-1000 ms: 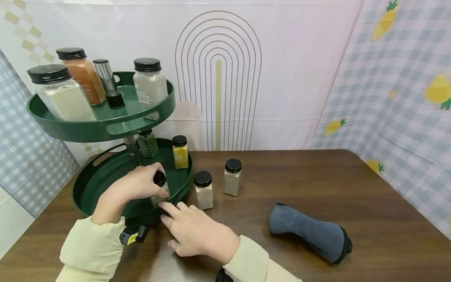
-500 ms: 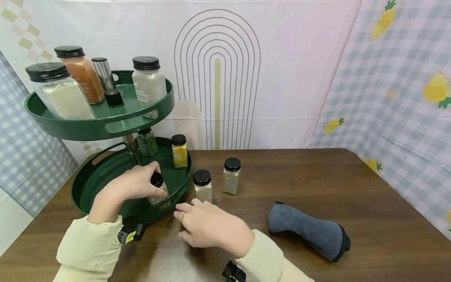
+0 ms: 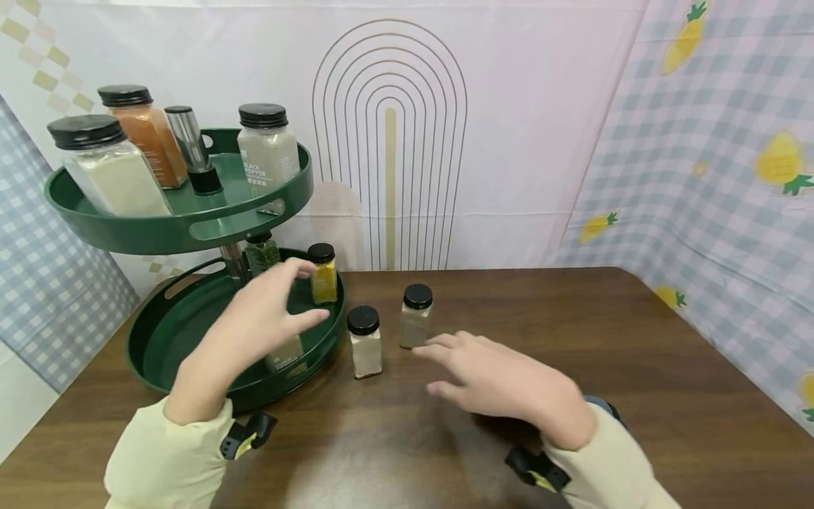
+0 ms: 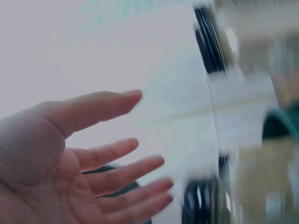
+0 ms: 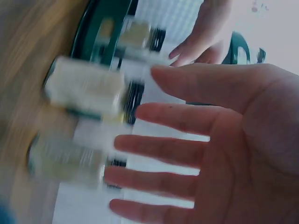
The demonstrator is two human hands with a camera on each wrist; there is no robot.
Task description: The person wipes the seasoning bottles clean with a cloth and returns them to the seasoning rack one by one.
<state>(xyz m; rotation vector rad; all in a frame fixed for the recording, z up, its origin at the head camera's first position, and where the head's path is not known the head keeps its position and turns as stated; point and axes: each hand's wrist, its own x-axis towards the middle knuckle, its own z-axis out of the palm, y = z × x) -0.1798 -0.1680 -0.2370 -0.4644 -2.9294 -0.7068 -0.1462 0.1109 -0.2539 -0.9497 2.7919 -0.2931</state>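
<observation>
Jar point(image 3: 413, 324) toward back edge of surface point(image 3: 540, 300) should handle light, stiff, slippery, best gripped below cap point(image 3: 417, 296); left hand point(image 3: 261, 311) and right hand point(image 3: 496, 376) spread, holding nothing.

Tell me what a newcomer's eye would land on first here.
Probably the green two-tier stand at the left of the wooden table, with a large jar labelled BLACK PEPPER at the right of its upper tier. Next come the two hands, both empty: the left hand over the lower tier, the right hand near two small black-lidded jars standing outside the stand.
</observation>
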